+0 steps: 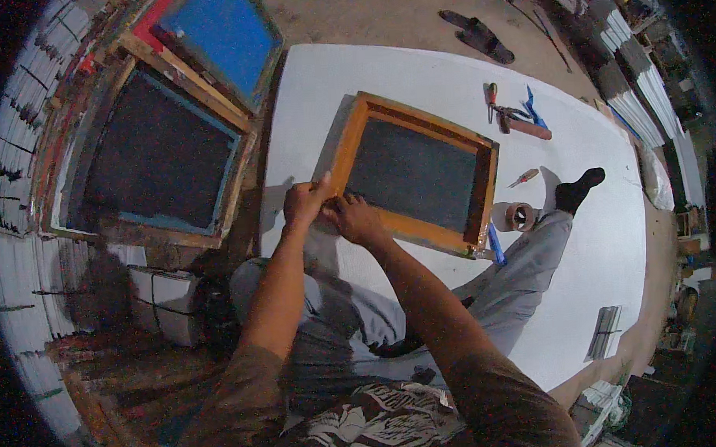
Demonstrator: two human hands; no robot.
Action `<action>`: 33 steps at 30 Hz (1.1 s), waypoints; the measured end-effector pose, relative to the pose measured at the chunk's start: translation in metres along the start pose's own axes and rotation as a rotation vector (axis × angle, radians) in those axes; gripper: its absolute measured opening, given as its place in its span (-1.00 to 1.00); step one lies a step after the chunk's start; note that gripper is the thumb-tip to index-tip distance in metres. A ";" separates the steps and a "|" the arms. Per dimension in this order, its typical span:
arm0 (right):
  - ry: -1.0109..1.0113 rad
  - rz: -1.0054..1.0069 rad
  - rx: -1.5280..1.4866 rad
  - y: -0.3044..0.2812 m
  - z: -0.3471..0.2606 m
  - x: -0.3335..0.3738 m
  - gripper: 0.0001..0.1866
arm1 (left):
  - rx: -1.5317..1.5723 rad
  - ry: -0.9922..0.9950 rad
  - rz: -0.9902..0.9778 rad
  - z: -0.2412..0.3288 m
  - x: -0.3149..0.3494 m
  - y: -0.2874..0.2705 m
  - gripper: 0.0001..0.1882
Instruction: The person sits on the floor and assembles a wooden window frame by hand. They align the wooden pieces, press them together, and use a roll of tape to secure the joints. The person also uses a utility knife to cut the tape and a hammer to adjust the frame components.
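A wooden screen frame with dark mesh stretched across it lies tilted on the white board in front of me. At its near left corner, my left hand is closed round the outer edge, with the thumb laid along the wood. Beside it my right hand bends its fingers over the near rail at the same corner. The fingertips of both hands are partly hidden by the frame and the hand itself. Off the frame's near right corner lies a blue cutter-like tool.
A tape roll stands by my leg, with a small screwdriver beyond it. Pliers and other hand tools lie farther off on the white board. Larger framed screens lean at left. Sandals lie on the floor.
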State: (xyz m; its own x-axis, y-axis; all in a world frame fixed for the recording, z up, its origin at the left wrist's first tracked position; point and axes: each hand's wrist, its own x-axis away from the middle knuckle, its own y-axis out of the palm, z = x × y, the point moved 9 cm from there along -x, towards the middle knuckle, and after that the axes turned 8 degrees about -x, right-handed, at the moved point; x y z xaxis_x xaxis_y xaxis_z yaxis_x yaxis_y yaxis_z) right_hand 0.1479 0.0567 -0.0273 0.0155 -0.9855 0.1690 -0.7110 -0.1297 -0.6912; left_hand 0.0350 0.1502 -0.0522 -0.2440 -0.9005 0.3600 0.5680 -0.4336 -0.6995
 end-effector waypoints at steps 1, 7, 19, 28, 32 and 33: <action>-0.041 0.020 -0.041 -0.002 0.006 0.013 -0.45 | -0.035 0.065 0.090 0.013 0.011 -0.005 -0.35; 0.064 0.339 0.428 -0.038 0.093 0.129 -0.35 | -0.201 0.145 0.191 0.009 0.011 0.004 -0.53; 0.150 0.387 0.580 -0.084 0.157 0.157 -0.43 | -0.335 0.099 0.153 -0.007 0.033 0.012 -0.44; 0.169 0.255 0.515 -0.046 0.130 0.149 -0.21 | -0.142 -0.011 -0.186 -0.049 0.077 0.034 -0.32; 0.342 0.282 0.372 -0.068 0.167 0.169 -0.09 | 0.038 0.051 -0.127 0.019 0.119 0.035 -0.33; 0.312 0.385 0.475 -0.072 0.171 0.172 -0.04 | 0.035 0.057 -0.116 0.034 0.127 0.033 -0.31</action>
State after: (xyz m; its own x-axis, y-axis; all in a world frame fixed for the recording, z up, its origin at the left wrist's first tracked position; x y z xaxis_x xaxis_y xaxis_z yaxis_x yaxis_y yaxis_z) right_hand 0.3219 -0.1217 -0.0691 -0.4306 -0.9025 -0.0047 -0.2387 0.1189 -0.9638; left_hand 0.0499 0.0221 -0.0084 -0.3535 -0.8454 0.4005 0.5603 -0.5342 -0.6330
